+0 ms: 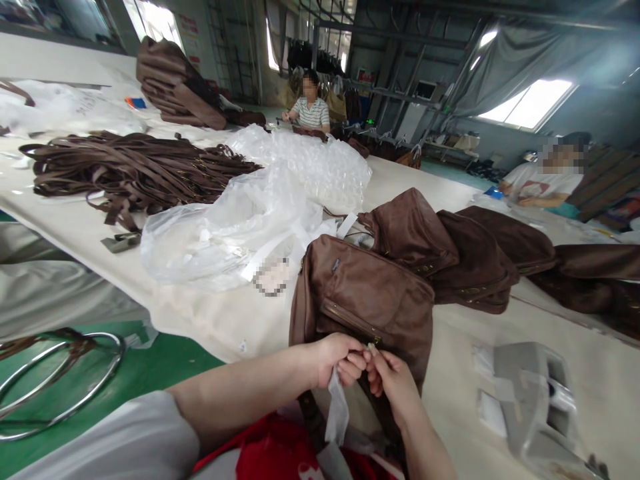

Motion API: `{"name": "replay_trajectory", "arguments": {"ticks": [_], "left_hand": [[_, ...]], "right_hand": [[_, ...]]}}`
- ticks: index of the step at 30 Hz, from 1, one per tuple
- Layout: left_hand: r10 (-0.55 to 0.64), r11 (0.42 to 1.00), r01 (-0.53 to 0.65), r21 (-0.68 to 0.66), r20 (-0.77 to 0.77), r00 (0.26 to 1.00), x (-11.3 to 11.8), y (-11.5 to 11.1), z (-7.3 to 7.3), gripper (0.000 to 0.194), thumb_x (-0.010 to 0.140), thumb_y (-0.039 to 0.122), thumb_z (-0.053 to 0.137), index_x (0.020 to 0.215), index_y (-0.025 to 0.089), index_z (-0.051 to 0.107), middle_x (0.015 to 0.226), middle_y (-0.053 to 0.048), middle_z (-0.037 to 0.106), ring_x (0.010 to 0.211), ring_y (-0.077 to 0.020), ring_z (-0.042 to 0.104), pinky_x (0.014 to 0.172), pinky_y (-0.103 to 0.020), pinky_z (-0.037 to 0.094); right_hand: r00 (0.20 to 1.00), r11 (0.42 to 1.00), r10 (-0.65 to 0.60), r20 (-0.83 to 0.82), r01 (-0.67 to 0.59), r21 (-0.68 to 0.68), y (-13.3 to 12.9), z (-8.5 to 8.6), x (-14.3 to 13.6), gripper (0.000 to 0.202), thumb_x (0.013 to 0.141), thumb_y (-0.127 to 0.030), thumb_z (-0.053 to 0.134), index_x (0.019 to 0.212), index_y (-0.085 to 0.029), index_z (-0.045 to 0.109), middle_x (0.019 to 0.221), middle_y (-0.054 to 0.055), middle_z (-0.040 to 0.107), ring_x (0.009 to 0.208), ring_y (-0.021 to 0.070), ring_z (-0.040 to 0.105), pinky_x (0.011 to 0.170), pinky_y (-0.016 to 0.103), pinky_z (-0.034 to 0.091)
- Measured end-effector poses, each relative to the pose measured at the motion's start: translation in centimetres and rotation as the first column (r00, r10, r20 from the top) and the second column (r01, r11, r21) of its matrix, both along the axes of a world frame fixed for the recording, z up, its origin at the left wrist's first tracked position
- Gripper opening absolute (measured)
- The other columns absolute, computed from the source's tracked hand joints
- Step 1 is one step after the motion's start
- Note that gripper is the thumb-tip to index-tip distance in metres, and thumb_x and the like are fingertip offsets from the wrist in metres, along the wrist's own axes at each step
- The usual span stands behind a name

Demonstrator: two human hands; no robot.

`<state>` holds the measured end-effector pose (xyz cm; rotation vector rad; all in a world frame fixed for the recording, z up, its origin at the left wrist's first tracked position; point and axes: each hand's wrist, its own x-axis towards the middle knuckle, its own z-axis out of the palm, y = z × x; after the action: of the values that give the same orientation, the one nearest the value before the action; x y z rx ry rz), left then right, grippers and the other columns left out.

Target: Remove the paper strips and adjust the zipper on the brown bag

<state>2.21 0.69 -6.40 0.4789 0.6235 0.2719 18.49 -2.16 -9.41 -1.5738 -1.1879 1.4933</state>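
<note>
Bag (370,287), brown, is resting on the table (453,380) in front of both hands, its front zip (350,322) running near the fingertips. Left hand (340,357) is gripping a white strip (338,410); right hand (393,380) is pinching a small pale piece (372,349). Light, even fingertip pressure, without dragging on the zip, would probably be serving this work best.

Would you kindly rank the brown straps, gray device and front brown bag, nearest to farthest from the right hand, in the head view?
1. Front brown bag, just beyond the right hand
2. Gray device, off to the right
3. Brown straps, heaped far left
</note>
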Motion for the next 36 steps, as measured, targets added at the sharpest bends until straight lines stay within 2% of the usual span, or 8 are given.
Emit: {"name": "replay_trajectory", "arguments": {"ticks": [4, 9, 15, 20, 22, 26, 31, 36], "left_hand": [[-0.035, 0.982, 0.087, -0.167, 0.294, 0.955, 0.5, -0.4, -0.1, 0.017, 0.078, 0.024, 0.044, 0.063, 0.017, 0.046, 0.045, 0.007, 0.022, 0.034, -0.0066, 0.010, 0.034, -0.017, 0.011], [-0.225, 0.960, 0.228, 0.164, -0.038, 0.974, 2.0, -1.8, -0.7, 0.055, 0.085, 0.057, 0.034, 0.071, 0.011, 0.063, 0.053, -0.006, 0.055, 0.045, -0.0148, 0.049, 0.044, -0.025, 0.039], [0.329, 0.663, -0.141, 0.735, -0.117, 0.937, -4.7, 2.6, 4.0, 0.064, 0.078, 0.071, 0.044, 0.089, 0.011, 0.065, 0.082, -0.011, 0.068, 0.066, -0.0163, 0.062, 0.060, -0.026, 0.046], [0.923, 0.279, -0.028, 0.960, -0.259, 0.286, -12.1, 6.0, 3.2, 0.053, 0.088, 0.058, 0.034, 0.065, 0.016, 0.058, 0.054, -0.001, 0.054, 0.051, -0.0131, 0.051, 0.055, -0.024, 0.038], [0.926, 0.342, 0.130, 0.931, -0.357, 0.120, -13.6, 5.7, 0.9, 0.054, 0.091, 0.052, 0.028, 0.060, 0.018, 0.054, 0.049, 0.000, 0.050, 0.051, -0.0141, 0.050, 0.055, -0.025, 0.037], [0.854, 0.431, 0.366, 0.825, -0.504, 0.130, -13.8, 4.1, -3.1, 0.048, 0.094, 0.042, 0.028, 0.062, 0.018, 0.055, 0.058, -0.004, 0.058, 0.060, -0.0166, 0.058, 0.060, -0.026, 0.039], [0.802, 0.410, 0.623, 0.666, -0.589, 0.101, -12.9, 3.9, -3.5, 0.049, 0.096, 0.038, 0.024, 0.075, 0.017, 0.062, 0.076, -0.010, 0.067, 0.074, -0.0209, 0.063, 0.067, -0.029, 0.042], [0.799, 0.457, 0.567, 0.685, -0.596, 0.076, -13.3, 4.4, -3.2, 0.053, 0.097, 0.041, 0.019, 0.081, 0.017, 0.063, 0.081, -0.010, 0.068, 0.078, -0.0210, 0.065, 0.069, -0.029, 0.042]], "right_hand": [[0.993, 0.997, -0.023, -0.113, 0.014, -0.081, -0.2, 1.3, -0.4, 0.049, 0.073, -0.065, 0.059, 0.068, -0.017, 0.064, 0.056, 0.001, 0.062, 0.051, 0.0147, 0.058, 0.044, 0.023, 0.042], [0.888, 0.981, -0.161, -0.431, 0.096, -0.170, -0.5, 1.6, 0.2, 0.037, 0.068, -0.053, 0.072, 0.076, -0.017, 0.069, 0.065, 0.002, 0.067, 0.060, 0.0161, 0.060, 0.057, 0.026, 0.048], [0.905, 0.963, -0.268, -0.332, 0.238, -0.130, 0.0, 0.1, 1.6, 0.040, 0.058, -0.051, 0.081, 0.070, -0.015, 0.068, 0.073, 0.004, 0.069, 0.065, 0.0148, 0.061, 0.062, 0.024, 0.049], [0.977, 0.981, -0.180, 0.112, 0.170, 0.090, 1.2, 1.2, 6.4, 0.056, 0.071, -0.069, 0.058, 0.086, -0.016, 0.068, 0.084, 0.010, 0.072, 0.072, 0.0224, 0.065, 0.068, 0.033, 0.051], [0.905, 0.951, -0.286, 0.315, 0.226, 0.212, 1.7, 1.7, 9.9, 0.059, 0.071, -0.071, 0.052, 0.093, -0.018, 0.067, 0.089, 0.010, 0.072, 0.080, 0.0261, 0.066, 0.077, 0.039, 0.051], [0.718, 0.962, -0.270, 0.641, 0.232, 0.146, 2.5, 1.6, 14.1, 0.054, 0.069, -0.068, 0.056, 0.098, -0.022, 0.065, 0.090, 0.010, 0.073, 0.095, 0.0335, 0.065, 0.087, 0.047, 0.048], [0.961, 0.973, -0.201, 0.191, 0.219, -0.075, 2.3, 0.2, 9.8, 0.057, 0.068, -0.056, 0.068, 0.112, -0.022, 0.061, 0.110, 0.008, 0.070, 0.105, 0.0287, 0.063, 0.082, 0.038, 0.054], [0.923, 0.897, -0.270, -0.274, 0.138, -0.419, 2.7, 2.6, 4.7, 0.050, 0.066, -0.046, 0.075, 0.106, -0.016, 0.067, 0.105, 0.011, 0.071, 0.106, 0.0293, 0.063, 0.092, 0.040, 0.051]]}}
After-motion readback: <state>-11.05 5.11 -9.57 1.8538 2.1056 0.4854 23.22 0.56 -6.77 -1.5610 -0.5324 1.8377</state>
